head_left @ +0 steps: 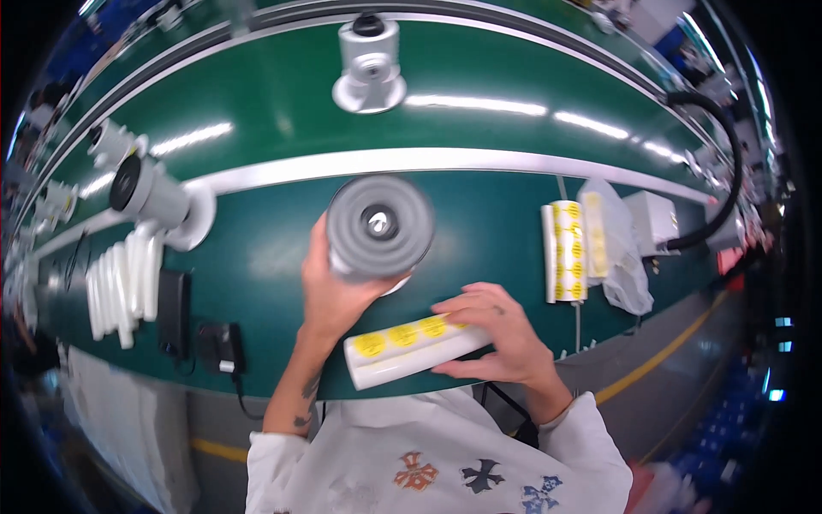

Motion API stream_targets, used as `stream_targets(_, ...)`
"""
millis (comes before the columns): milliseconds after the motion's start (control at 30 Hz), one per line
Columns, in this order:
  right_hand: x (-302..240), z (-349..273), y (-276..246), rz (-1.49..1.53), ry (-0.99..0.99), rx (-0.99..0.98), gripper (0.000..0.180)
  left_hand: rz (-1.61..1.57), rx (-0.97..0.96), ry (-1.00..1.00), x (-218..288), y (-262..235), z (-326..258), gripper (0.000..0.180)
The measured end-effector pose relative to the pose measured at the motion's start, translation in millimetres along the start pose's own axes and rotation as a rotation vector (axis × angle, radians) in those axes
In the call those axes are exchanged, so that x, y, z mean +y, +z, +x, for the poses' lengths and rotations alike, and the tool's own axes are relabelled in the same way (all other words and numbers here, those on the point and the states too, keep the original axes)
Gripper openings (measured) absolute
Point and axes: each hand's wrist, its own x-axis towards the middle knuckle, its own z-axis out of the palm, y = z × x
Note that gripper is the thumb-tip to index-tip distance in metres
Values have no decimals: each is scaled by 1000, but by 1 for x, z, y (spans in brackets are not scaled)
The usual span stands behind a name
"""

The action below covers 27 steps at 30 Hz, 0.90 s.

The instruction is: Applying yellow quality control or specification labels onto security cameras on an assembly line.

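My left hand (334, 295) is wrapped round a grey and white camera (385, 253), held upright over the middle of the green table. Its ringed round face, with a dark centre, points up, and it hides part of my fingers. To the right and nearer to me, my right hand (501, 338) is closed on the right end of a white sticker roll (419, 349). Round yellow labels run along this roll, which slants near the table's front edge. My right thumb is on its near side and my fingers are across its top.
Another camera (370, 64) stands beyond the pale rail, and one leans at left (163, 201). White tubes (124, 283), a black flat box (174, 313) and a power adapter (221, 347) lie left. Right are a second sticker roll (568, 250), plastic bag (629, 278) and black hose (732, 154).
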Motion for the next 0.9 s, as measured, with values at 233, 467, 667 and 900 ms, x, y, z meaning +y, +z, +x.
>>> stream_targets(233,-3,0,15,-12,-20,-24,49,28,215,-85,2,-32,-32,64)
stream_targets(467,-3,15,52,69,-155,-148,45,118,-380,-119,31,-85,-78,39)
stream_targets(667,-12,37,30,81,-6,-255,55,-135,-429,-425,29,-75,-50,25)
stream_targets(900,-15,53,34,-70,12,-163,28,-304,-405,-577,34,-77,-41,24)
